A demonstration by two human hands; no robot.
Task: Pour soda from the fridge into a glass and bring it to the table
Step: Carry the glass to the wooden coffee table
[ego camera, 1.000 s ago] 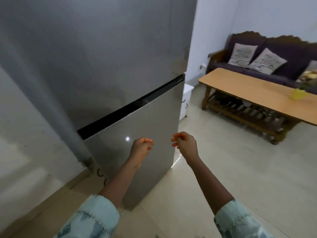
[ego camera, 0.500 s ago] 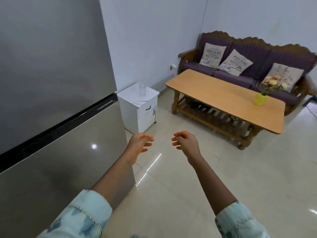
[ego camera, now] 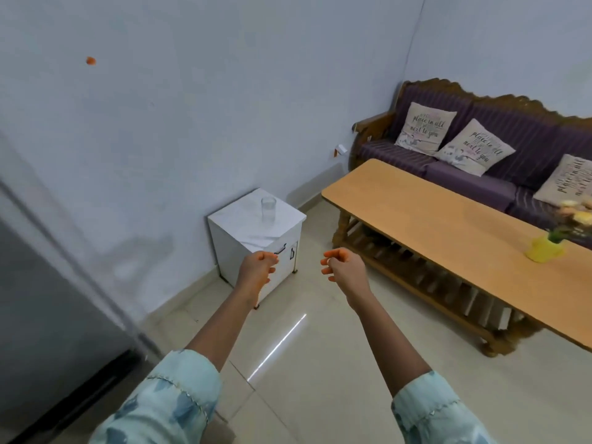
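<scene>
Both of your hands are raised in front of you over the pale tiled floor point(ego camera: 320, 395), and neither one carries anything: your left hand point(ego camera: 256, 270) has its fingers loosely curled inward, and your right hand point(ego camera: 344, 267) is curled the same way, with the two well apart from each other. One clear glass point(ego camera: 268, 210) stands upright on top of the small white cabinet point(ego camera: 237, 238) against the wall ahead of you; it looks empty, though the frame is soft enough that you cannot be sure of its contents. Your left hand sits in front of the cabinet's near corner in this view, not touching the glass. The grey fridge point(ego camera: 48, 315) fills the lower left edge beside your left sleeve point(ego camera: 169, 402); its doors appear shut, so no soda is visible anywhere. To your right stretches the long wooden table point(ego camera: 432, 225), its top bare at the near end, with a lower slatted shelf beneath. Near its far right end sits a small yellow pot point(ego camera: 544, 249) holding a bunch of pale flowers point(ego camera: 575, 213), blurred at the frame edge. Behind the table a purple sofa point(ego camera: 480, 149) with a carved wooden frame runs along the wall, carrying three printed cushions point(ego camera: 426, 128) propped against its back. Your right sleeve point(ego camera: 435, 415) shows at the bottom right.
</scene>
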